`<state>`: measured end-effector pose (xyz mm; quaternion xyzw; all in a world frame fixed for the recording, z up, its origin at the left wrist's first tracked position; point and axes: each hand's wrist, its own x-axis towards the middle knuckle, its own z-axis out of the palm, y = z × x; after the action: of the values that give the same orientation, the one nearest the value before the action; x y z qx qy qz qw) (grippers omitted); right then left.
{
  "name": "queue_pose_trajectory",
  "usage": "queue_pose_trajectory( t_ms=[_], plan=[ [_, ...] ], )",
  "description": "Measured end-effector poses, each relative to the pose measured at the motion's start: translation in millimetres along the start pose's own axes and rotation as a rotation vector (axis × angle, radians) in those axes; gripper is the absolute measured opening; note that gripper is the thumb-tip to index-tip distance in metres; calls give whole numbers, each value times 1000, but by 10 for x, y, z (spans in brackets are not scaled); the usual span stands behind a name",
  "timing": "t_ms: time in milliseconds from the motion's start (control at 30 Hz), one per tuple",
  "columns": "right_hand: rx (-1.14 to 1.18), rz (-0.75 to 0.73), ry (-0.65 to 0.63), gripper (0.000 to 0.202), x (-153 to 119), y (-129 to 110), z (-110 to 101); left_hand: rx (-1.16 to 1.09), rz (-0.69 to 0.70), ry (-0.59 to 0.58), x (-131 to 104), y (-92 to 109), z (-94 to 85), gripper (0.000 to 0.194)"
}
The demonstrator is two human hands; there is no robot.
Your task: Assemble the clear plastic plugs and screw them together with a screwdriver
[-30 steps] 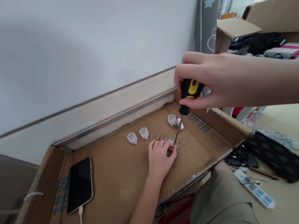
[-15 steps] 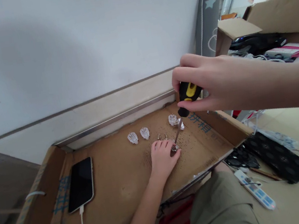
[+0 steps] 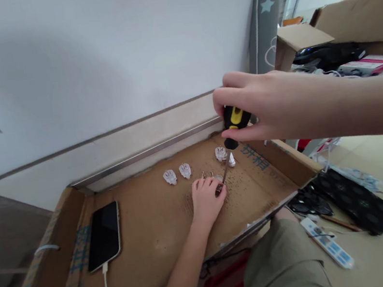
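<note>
My right hand (image 3: 243, 100) is closed around the black and yellow handle of a screwdriver (image 3: 236, 115). Its metal shaft slants down to my left hand (image 3: 208, 198). That hand lies low on the cardboard, thumb and fingers pinching a small plug part (image 3: 220, 188) that they mostly hide. The screwdriver's tip meets this part between the fingertips. Just behind my left hand stand two small metal pins (image 3: 203, 175). Two clear plug pieces (image 3: 169, 177) with prongs lie to the left. Another clear plug piece (image 3: 220, 153) and a white piece (image 3: 231, 160) lie behind the screwdriver shaft.
The work surface is a shallow cardboard tray (image 3: 148, 234) with raised sides. At its left lies a phone (image 3: 103, 236) on a white cable. A white wall panel rises behind. To the right are a power strip (image 3: 327, 243), an open carton (image 3: 358, 20) and, farther off, a person.
My right hand and the screwdriver have shifted slightly left. My left thumb has drawn in closer to its fingers, and the small part there is more hidden.
</note>
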<state>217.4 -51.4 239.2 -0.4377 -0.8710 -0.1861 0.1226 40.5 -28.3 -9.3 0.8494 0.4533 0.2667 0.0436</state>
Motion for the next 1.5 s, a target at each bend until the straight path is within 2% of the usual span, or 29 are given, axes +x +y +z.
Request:
queue_pose_trajectory(
  t_ms=[200,367,500,600,1033,1267,1500],
  plan=[
    [4,-17,35,27,2,-20,12,67,-16,67,10,68,49,10],
    [-11,-21,72,28,-1,3,40,85,-58,62,19,82,61,14],
    [-6,-37,84,27,0,-2,49,62,-40,60,-19,50,30,14],
    [5,-42,83,27,2,3,49,49,-30,73,-38,42,21,11],
    [35,-28,76,25,33,-56,35,110,-83,160,40,107,90,17],
    [11,-24,60,25,30,-66,24,50,-81,142,-19,74,17,14],
    [3,-30,64,28,18,-41,30,5,-41,68,-57,61,3,8]
  ],
)
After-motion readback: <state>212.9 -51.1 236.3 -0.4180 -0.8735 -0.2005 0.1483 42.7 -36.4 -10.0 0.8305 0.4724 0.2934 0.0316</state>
